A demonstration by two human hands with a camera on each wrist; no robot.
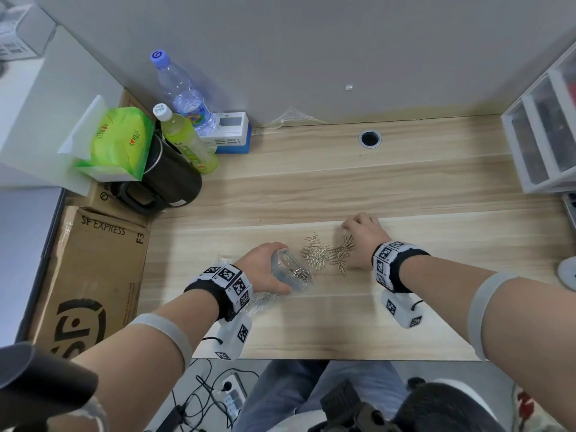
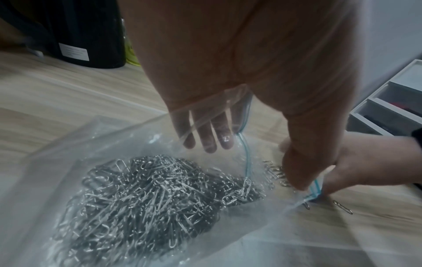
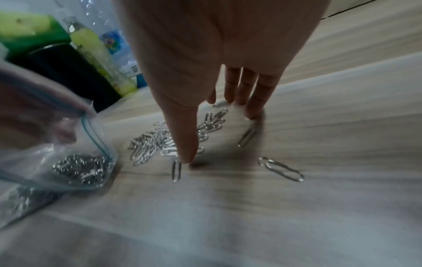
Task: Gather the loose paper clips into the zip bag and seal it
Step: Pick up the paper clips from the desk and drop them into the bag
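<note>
A clear zip bag (image 1: 291,274) with a blue zip strip lies on the wooden table (image 1: 343,322), and many silver paper clips (image 2: 148,198) are inside it. My left hand (image 1: 265,269) grips the bag's mouth and holds it open toward the right. Its thumb (image 2: 301,162) pinches the zip edge, and its fingers (image 2: 205,133) show through the plastic. A loose pile of paper clips (image 1: 324,254) lies just right of the mouth. My right hand (image 1: 363,232) hovers over the pile's far right side, its straight fingertips (image 3: 248,104) touching the table. Single stray clips (image 3: 280,168) lie nearer me.
At the back left stand a black kettle (image 1: 165,179), a green drink bottle (image 1: 187,145), a water bottle (image 1: 180,88) and a green tissue pack (image 1: 115,141). A cardboard box (image 1: 90,275) borders the table's left side. A white drawer unit (image 1: 545,135) fills the back right.
</note>
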